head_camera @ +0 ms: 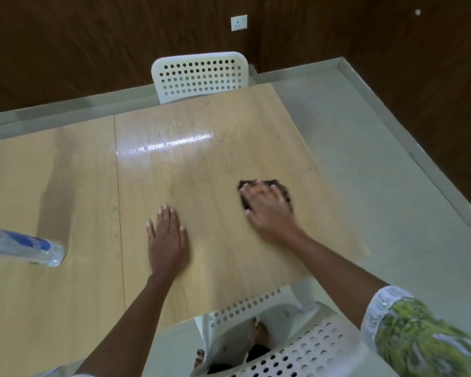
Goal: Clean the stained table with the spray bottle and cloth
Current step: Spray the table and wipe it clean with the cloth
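Cloth near table rt edge.

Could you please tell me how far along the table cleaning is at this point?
Spraying looks done: the spray bottle is set aside. Wiping is in hand: the right hand presses the cloth on the table, the left hand flat beside. The glossy far patch may need wiping.

Your dark cloth lies crumpled flat on the light wood-grain table, showing just beyond your right fingertips. Your clear spray bottle with its blue label lies on its side, well left of your left fingers. A wet sheen glares on the tabletop beyond both sets of fingers.
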